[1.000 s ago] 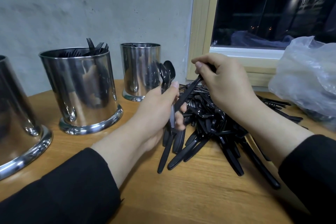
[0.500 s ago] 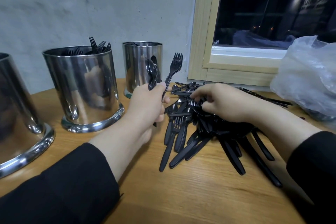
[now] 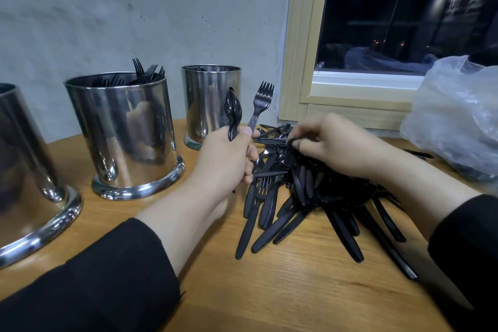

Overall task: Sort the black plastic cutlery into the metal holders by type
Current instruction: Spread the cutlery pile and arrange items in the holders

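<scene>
Mirror-polished metal holders (image 3: pixel 126 132), glossy black plastic cutlery (image 3: pixel 304 197), wood-grain table (image 3: pixel 296 291)

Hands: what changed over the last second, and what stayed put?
The right hand let go of the fork it had lifted, dropped to the pile and now pinches another piece there. The left hand took that fork and grips it upright beside its spoons. The three holders, the bag and the table stayed as they were.
</scene>
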A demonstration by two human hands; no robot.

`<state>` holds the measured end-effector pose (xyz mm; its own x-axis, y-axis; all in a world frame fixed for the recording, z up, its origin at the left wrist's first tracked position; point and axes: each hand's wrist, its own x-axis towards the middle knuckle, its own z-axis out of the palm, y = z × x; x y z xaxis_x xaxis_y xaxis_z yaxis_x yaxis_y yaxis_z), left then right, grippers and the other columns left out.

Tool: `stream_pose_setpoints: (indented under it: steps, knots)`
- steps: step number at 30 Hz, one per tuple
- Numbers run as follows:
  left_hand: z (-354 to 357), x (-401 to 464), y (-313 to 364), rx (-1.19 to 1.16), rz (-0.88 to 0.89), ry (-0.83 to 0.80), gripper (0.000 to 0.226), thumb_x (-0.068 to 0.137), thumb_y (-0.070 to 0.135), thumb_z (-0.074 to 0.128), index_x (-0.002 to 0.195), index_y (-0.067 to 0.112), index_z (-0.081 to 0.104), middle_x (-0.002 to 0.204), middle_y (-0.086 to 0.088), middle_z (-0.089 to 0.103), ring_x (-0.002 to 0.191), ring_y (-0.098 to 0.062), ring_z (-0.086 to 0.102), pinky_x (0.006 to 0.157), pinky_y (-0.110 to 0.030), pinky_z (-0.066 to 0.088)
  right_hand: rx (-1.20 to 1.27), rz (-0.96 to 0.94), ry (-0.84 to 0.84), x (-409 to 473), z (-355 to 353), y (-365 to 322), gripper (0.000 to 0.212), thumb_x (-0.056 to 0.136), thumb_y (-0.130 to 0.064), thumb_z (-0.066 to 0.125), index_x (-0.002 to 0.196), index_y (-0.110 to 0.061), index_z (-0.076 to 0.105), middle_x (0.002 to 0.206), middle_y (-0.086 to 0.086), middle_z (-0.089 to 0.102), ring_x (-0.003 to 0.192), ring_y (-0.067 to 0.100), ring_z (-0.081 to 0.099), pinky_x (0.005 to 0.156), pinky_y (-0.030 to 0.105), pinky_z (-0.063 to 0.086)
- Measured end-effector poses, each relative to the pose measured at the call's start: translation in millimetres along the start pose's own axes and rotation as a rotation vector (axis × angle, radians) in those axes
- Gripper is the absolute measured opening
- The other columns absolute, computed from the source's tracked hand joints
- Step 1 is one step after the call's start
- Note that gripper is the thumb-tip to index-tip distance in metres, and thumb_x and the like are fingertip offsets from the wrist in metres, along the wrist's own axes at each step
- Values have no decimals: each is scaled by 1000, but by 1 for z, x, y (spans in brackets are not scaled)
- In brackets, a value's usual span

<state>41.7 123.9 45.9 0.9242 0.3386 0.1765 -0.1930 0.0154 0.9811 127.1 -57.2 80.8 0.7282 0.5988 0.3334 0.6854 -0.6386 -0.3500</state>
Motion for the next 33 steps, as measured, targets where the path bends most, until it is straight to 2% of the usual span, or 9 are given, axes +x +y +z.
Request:
stream_pose_setpoints:
  steps: [3, 6, 13, 15, 18, 23, 25, 30, 33]
  knots:
    - [1, -1, 0, 5, 24, -2, 25, 110, 22, 45, 113, 6, 64, 69, -6, 63, 56, -16, 60, 52, -27, 54, 187, -7, 316, 2, -13, -11, 14, 95, -26, 66, 83, -32, 67, 75, -11, 66, 62, -6, 55, 59, 13, 41]
    - [3, -2, -1, 6, 52, -7, 26, 110, 22, 44, 110, 6, 65, 81, -12, 74, 71, -21, 72, 69, -31, 62, 368, -9, 491, 3, -21, -26, 13, 94, -22, 68, 81, -23, 69, 68, -5, 68, 56, 3, 58, 58, 19, 45]
    - [9, -14, 5, -9, -2, -171, 25, 109, 27, 47, 117, 10, 63, 81, -9, 75, 60, -22, 66, 57, -35, 62, 571, 63, 519, 5, -2, -42, 15, 93, -18, 71, 82, -11, 64, 61, -1, 70, 61, 18, 72, 63, 32, 59]
    - [9, -14, 4, 16, -4, -205, 26, 109, 28, 47, 118, 10, 63, 76, -7, 70, 52, -20, 56, 47, -31, 49, 503, 86, 531, 4, 1, -42, 15, 92, -22, 71, 82, -14, 64, 64, 2, 71, 57, 15, 69, 60, 31, 57]
    - [9, -12, 3, -55, -42, -209, 29, 109, 29, 47, 118, 8, 65, 69, -4, 57, 44, -15, 40, 41, -24, 30, 465, 108, 578, 4, 3, -40, 16, 92, -25, 70, 80, -19, 63, 66, 5, 69, 64, 26, 67, 63, 41, 56]
    - [8, -13, 6, -105, -63, -285, 44, 103, 47, 52, 114, 7, 65, 63, 2, 50, 44, -10, 29, 41, -23, 21, 344, 119, 613, 3, 7, -37, 18, 92, -32, 70, 80, -21, 62, 65, -4, 62, 57, 6, 52, 55, 21, 41]
    - [8, -14, 7, -49, -40, -308, 40, 100, 43, 60, 109, 4, 61, 65, 2, 48, 46, -11, 27, 44, -26, 18, 342, 113, 607, 2, 6, -38, 19, 92, -34, 71, 79, -22, 63, 65, -5, 61, 55, 3, 49, 53, 15, 37]
    - [4, -10, 6, 22, -13, -220, 24, 105, 29, 55, 115, 11, 68, 64, 5, 50, 47, -10, 28, 42, -22, 22, 340, 58, 608, -7, 3, -42, 23, 96, -44, 64, 88, -23, 69, 79, -4, 71, 74, 9, 65, 67, 29, 52]
    - [2, -8, 7, 28, -2, -194, 28, 108, 32, 50, 114, 14, 70, 66, 4, 52, 45, -8, 30, 41, -21, 26, 221, 51, 529, -29, 0, -44, 37, 99, -51, 54, 81, -21, 67, 67, 1, 62, 60, 13, 55, 56, 29, 43]
